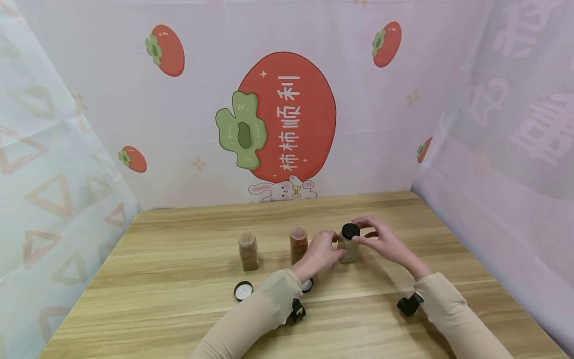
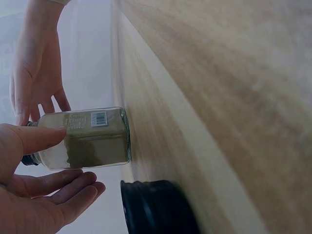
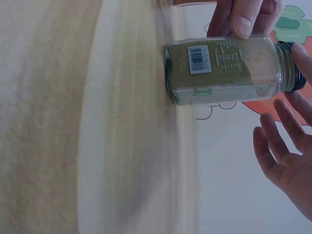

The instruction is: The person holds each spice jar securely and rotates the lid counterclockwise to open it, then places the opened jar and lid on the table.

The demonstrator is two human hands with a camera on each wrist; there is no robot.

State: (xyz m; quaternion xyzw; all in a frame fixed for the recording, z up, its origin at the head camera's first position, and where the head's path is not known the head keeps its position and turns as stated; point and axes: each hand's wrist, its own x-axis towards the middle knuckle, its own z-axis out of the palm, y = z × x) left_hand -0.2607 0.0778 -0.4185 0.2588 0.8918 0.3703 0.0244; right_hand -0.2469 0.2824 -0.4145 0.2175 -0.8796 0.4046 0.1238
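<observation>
A square glass spice jar (image 1: 348,249) with greenish-brown powder stands upright on the right part of the table, its black cap (image 1: 351,230) on top. My left hand (image 1: 320,254) grips the jar body from the left. In the left wrist view its thumb lies across the glass and the other fingers are on the opposite side. From the right, my right hand (image 1: 383,243) pinches the cap between thumb and forefinger. The right wrist view shows the cap (image 3: 295,68) at the jar's neck, with the other fingers spread beside it. A barcode label (image 3: 199,59) faces this camera.
Left of the jar stand two uncapped spice jars with perforated shaker tops, one brown (image 1: 248,254) and one reddish (image 1: 298,244). A removed cap (image 1: 243,291) lies before the brown jar. Another cap (image 1: 307,285) is partly hidden behind my left forearm. Printed cloth (image 1: 202,99) walls the table's back and sides.
</observation>
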